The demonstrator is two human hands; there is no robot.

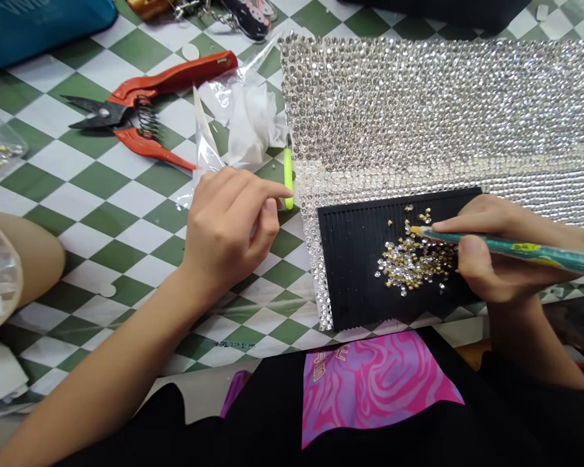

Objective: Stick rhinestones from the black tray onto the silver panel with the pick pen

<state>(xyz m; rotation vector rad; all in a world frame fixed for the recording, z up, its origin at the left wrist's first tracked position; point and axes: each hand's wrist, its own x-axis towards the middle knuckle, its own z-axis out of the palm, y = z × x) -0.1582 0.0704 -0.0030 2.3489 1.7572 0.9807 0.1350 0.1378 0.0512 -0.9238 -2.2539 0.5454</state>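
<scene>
My right hand (499,250) grips a green pencil (530,249), its yellow tip over a pile of small rhinestones (411,263). The stones, gold-backed and clear, lie loose on a black ridged tray (353,272). That tray rests on the lower left part of a sheet covered in rows of silver rhinestones (418,104). Left of the tray, my left hand (231,227) is curled, its index fingertip at the lower end of a neon yellow tool handle (288,175). Whatever the curled fingers may hold is hidden.
Orange-handled cutters (141,110) lie open at upper left, beside a clear plastic bag with white tissue (253,117). A beige tub (34,266) stands at the left edge. A teal pouch (43,29) and a keychain (248,16) are at the back of the checkered tabletop (141,227).
</scene>
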